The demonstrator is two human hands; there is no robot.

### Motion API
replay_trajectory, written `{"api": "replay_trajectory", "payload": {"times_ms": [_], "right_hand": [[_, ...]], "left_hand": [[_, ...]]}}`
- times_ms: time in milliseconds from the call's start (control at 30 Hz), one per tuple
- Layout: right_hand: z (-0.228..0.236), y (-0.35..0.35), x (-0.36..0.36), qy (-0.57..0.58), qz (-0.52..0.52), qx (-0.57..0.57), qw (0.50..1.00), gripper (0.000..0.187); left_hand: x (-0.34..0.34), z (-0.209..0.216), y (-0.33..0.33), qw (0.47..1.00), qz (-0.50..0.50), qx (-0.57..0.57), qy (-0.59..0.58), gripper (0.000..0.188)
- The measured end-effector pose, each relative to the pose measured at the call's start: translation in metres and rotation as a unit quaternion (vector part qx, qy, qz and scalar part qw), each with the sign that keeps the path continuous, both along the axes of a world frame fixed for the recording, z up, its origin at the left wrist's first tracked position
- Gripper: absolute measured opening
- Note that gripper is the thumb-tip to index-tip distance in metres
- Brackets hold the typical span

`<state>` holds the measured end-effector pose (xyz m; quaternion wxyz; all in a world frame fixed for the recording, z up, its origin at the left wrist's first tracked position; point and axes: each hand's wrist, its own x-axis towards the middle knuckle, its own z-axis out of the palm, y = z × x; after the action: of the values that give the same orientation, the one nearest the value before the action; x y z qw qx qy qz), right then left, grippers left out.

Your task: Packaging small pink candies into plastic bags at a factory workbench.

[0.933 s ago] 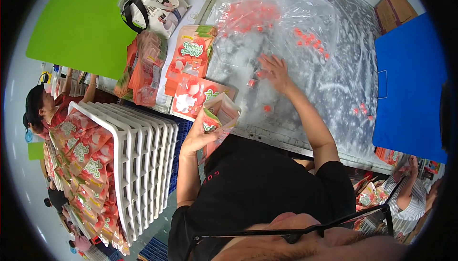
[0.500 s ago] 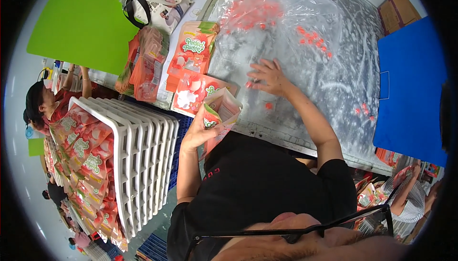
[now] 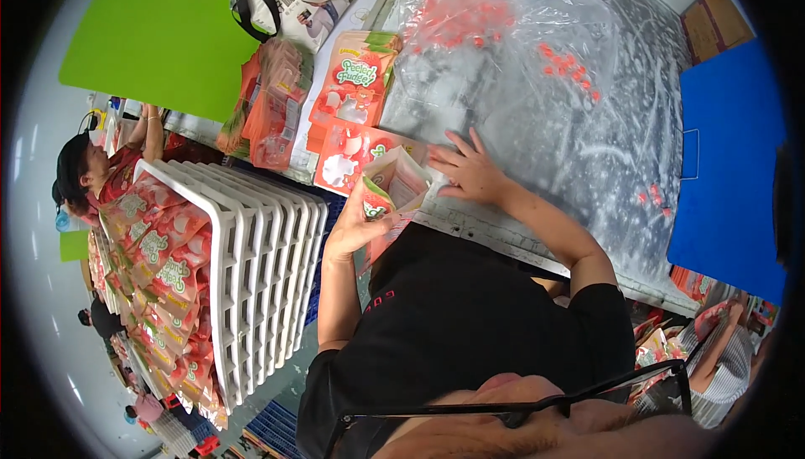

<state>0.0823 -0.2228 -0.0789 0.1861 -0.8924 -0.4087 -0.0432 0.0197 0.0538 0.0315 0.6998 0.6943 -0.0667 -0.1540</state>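
Observation:
My left hand [image 3: 354,223] is closed around an opened red-and-white candy pouch [image 3: 401,181], its mouth gaping upward at the table's near edge. Flat on the metal tabletop beside that mouth lies my right hand [image 3: 468,172], fingers spread, palm down. Whether any candy is under it is hidden. A flat printed pouch [image 3: 342,157] touches the far side of the held one. Beyond it lies a stack of the same pouches [image 3: 356,82]. Small red candies [image 3: 572,69] are scattered farther off on the table, and a larger heap [image 3: 461,19] sits under clear plastic.
Stacked white crates [image 3: 268,266] stand at my left, the top one full of filled pouches [image 3: 159,266]. A bundle of pouches [image 3: 281,107] and a white bag [image 3: 314,2] lie far left. A blue panel [image 3: 729,174] borders the right side. Other people work nearby.
My right hand has slid toward me and left, close to the pouch mouth. Two loose candies near it no longer show. My left hand keeps its hold on the pouch.

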Motion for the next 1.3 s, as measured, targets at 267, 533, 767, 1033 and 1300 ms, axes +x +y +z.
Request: {"api": "replay_trajectory", "payload": {"times_ms": [267,533,767,1033,1300], "right_hand": [[-0.029,-0.016,-0.003,-0.008,-0.092,0.085,0.992,0.021],[0.12,-0.003,-0.002,0.342,-0.124,0.424,0.83,0.011],[0.106,0.024,0.001,0.279,-0.152,0.542,0.778,0.016],[0.12,0.023,-0.005,0.252,-0.08,0.598,0.756,0.016],[0.125,0.008,-0.005,0.316,-0.101,0.598,0.73,0.02]], "left_hand": [[0.003,0.012,-0.021,0.988,-0.023,0.127,-0.082,0.092],[0.014,0.008,-0.051,0.874,-0.002,0.388,-0.293,0.094],[0.01,0.007,-0.079,0.907,0.022,0.319,-0.273,0.095],[0.02,0.002,-0.084,0.933,0.062,0.254,-0.246,0.092],[0.024,-0.003,-0.093,0.951,0.039,0.196,-0.236,0.09]]}}
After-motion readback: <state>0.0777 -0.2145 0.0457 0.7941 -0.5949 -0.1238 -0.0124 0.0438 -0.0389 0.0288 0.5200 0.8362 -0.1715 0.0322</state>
